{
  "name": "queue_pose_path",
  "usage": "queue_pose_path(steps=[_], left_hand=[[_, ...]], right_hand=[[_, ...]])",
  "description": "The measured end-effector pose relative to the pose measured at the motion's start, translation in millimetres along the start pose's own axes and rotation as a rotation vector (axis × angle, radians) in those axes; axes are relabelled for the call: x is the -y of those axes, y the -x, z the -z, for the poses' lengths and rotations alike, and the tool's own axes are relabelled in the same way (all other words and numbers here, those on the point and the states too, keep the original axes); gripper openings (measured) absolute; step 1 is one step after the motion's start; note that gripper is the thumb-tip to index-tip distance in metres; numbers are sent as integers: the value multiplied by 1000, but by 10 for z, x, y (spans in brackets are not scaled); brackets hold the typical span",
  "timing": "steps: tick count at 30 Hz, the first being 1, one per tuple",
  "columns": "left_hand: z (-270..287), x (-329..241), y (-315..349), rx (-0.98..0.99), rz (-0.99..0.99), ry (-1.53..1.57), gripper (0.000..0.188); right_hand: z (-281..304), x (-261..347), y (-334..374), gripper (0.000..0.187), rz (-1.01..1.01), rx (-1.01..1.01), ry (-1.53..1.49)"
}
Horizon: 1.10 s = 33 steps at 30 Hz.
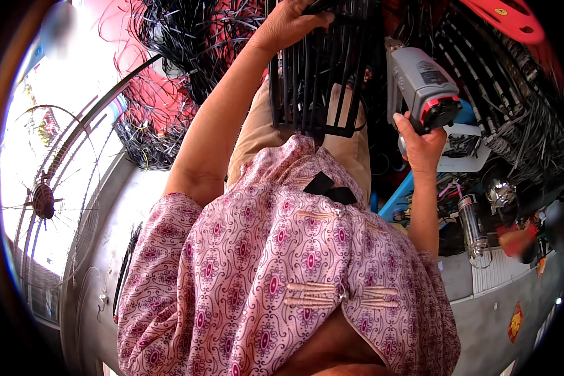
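Observation:
At the top centre, my left hand (pixel 291 24) is closed on the upper part of a black slatted basket (pixel 313 94), its fingertips partly out of view. The basket stands between my knees, and its lower rim is close to my lap. To the right, my right hand (pixel 425 147) wraps round a grey handheld power tool (pixel 423 75) with a red and black end facing me. The tool is held up beside the basket, apart from it. Its far end is partly hidden in the dark background.
Tangled black strips (pixel 188 44) hang and lie at the upper left. More dark strips (pixel 520 138) are bundled at the right. A bicycle wheel (pixel 44 199) stands far left. A metal cylinder (pixel 473 219) sits among clutter at the right, below a red plastic piece (pixel 507 17).

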State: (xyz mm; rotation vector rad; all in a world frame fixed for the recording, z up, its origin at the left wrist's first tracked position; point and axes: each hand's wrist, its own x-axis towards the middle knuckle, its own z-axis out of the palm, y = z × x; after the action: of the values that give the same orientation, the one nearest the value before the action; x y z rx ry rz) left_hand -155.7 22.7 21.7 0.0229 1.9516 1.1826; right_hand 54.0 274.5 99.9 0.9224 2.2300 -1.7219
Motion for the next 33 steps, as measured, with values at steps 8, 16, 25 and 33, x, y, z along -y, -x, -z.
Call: queue_pose_path(steps=[8,16,25,33], left_hand=[[76,-92,47,8,-72,184,21],[90,-161,80,-6,-121,208,23],[29,-212,151,-115,-124,-104,31],[10,-253,154,-173,-137,-193,31]], right_hand=[[-91,100,5,18,-36,35,2],[-83,76,1,18,-54,22,-3],[-89,112,-22,18,-45,22,-18],[-120,23,-58,21,14,52,44]])
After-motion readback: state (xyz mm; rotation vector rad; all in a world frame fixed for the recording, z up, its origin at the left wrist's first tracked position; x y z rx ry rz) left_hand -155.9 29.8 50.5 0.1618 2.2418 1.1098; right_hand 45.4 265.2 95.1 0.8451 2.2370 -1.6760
